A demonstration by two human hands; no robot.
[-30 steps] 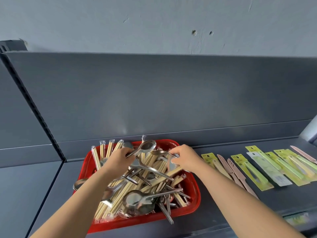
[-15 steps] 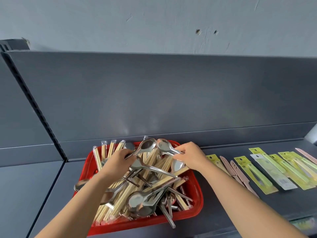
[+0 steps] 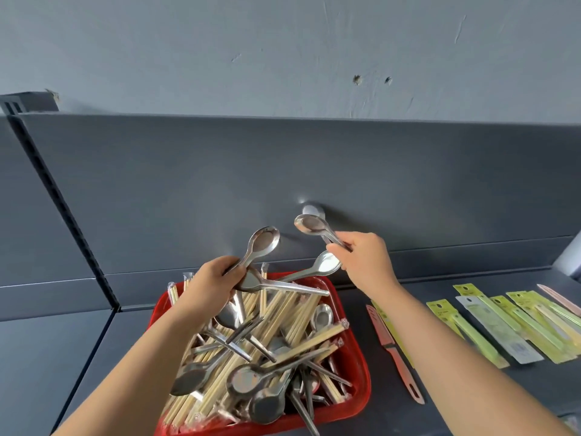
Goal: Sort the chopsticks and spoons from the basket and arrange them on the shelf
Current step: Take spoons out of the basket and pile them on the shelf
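Steel spoons [image 3: 264, 243]: two in left hand [image 3: 213, 284], two in right hand [image 3: 364, 259].

No text can be read anywhere. The yellow-green packets [image 3: 452, 316] at the lower right of the frame bear small dark marks near their tops, and the white packet [image 3: 498, 330] among them faint print, all too blurred.

Bare shelf [image 3: 47, 372] lies open left of the red basket [image 3: 358, 382], with a narrow strip between it and the pink knife [image 3: 394, 354]. Packaged utensils [image 3: 500, 338] crowd the right side, and the back panel [image 3: 314, 171] walls off the rear.
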